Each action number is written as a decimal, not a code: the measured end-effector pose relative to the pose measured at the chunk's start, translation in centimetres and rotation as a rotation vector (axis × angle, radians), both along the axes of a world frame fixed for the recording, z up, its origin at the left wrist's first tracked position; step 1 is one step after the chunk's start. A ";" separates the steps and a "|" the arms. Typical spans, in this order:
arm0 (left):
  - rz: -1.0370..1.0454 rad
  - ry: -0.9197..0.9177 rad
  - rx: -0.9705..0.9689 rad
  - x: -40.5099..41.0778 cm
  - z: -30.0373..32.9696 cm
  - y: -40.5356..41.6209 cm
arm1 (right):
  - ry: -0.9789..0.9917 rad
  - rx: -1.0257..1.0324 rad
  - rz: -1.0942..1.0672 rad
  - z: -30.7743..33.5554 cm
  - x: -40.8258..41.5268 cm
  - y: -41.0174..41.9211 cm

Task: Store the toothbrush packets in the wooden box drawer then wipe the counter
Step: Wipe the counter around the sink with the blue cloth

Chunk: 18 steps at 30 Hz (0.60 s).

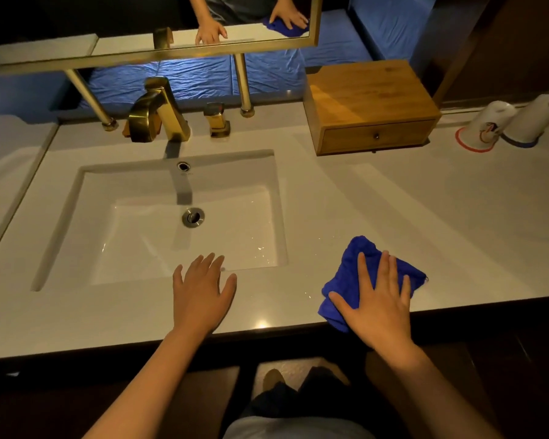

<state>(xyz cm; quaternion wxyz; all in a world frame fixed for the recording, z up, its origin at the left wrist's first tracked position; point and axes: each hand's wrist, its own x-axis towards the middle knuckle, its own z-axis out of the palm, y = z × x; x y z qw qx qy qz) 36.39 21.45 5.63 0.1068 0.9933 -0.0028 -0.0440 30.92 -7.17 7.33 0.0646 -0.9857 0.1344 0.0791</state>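
Toward the lower right of the frame, the right hand (pixel 377 299) presses flat, fingers straight, on a folded blue cloth (pixel 355 264) lying on the counter (pixel 457 217) near its front edge. Left hand (pixel 203 293) rests released, fingers spread, at the sink (pixel 86 191) rim. Upper right, the wooden box (pixel 368 99) has its drawer (pixel 377 136) closed; the toothbrush packets are not visible, probably inside. Wiping should keep the palm's pressure even, sweep in overlapping strokes, and steer clear of the two cups (pixel 501 125).
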 end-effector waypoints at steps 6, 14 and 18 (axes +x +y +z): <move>0.024 -0.020 -0.049 -0.1 -0.3 0.1 | -0.022 -0.031 -0.132 -0.7 -0.6 3.4; 0.158 -0.026 -0.005 0.1 -1.0 0.1 | -0.035 -0.051 0.102 -0.7 1.6 13.5; 0.153 -0.036 -0.001 0.1 -1.0 0.1 | -0.055 -0.059 0.197 -0.4 2.7 15.1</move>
